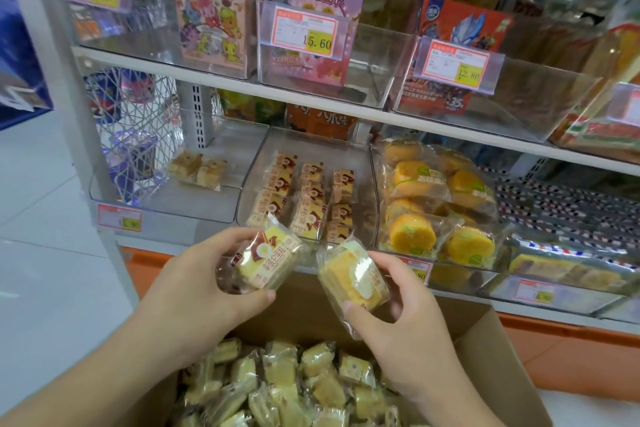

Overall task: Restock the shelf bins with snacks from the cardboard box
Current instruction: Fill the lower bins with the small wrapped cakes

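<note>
Middle bin (363, 163): open top, gap under upper shelf (277, 94) clear for entry; packed cake rows (304, 198) fill its front, rear floor free. Left of it, left bin (221, 204) mostly free. Right, orange cakes (440, 204) piled high.

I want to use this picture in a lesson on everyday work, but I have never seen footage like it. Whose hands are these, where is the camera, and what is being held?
There is no machine here. A camera worn on a person's head looks forward and down, so you see that person's own two hands. The left hand holds one wrapped cake in its grip; the right hand holds another wrapped cake. Below them is an open cardboard box full of similar packets. Ahead is a shop shelf with clear bins; the middle bin already holds rows of matching cakes, and the bin to its right holds round orange cakes.
</note>
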Available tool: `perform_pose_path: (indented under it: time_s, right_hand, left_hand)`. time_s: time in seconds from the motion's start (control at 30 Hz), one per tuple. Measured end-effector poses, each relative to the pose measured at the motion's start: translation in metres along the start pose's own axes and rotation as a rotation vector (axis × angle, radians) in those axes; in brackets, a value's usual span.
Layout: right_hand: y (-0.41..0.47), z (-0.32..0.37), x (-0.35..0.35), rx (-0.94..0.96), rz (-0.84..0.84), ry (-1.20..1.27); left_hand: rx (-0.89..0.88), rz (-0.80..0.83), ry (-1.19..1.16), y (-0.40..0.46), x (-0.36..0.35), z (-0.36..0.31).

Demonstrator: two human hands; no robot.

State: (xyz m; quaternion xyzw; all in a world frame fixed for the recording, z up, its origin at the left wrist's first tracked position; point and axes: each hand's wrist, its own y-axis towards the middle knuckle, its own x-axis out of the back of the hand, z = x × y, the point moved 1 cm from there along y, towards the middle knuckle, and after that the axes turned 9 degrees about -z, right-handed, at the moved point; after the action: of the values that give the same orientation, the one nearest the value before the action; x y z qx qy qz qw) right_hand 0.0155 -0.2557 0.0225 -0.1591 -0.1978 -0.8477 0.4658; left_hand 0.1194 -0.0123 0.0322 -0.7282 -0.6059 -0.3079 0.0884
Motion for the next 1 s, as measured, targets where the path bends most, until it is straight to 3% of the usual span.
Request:
perform_pose_path:
  time_s: [0.3,0.53,0.77,1.0]
  right_hand:
    - [0.024,-0.007,0.034,0.018,-0.132,-0.129]
    - [0.059,-0.005,0.055,0.19,-0.225,-0.243]
    - [0.083,-0.018,0.067,0.222,-0.254,-0.241]
    - [0.089,-0.029,0.067,0.249,-0.24,-0.196]
  left_hand:
    - [-0.111,0.092,0.152,0.029,-0.031,-0.019]
    - [-0.164,0.06,0.246,0.102,-0.076,-0.05]
    - [-0.261,0.204,0.479,0.183,-0.123,-0.057]
    - [-0.122,0.316,0.442,0.204,-0.142,-0.06]
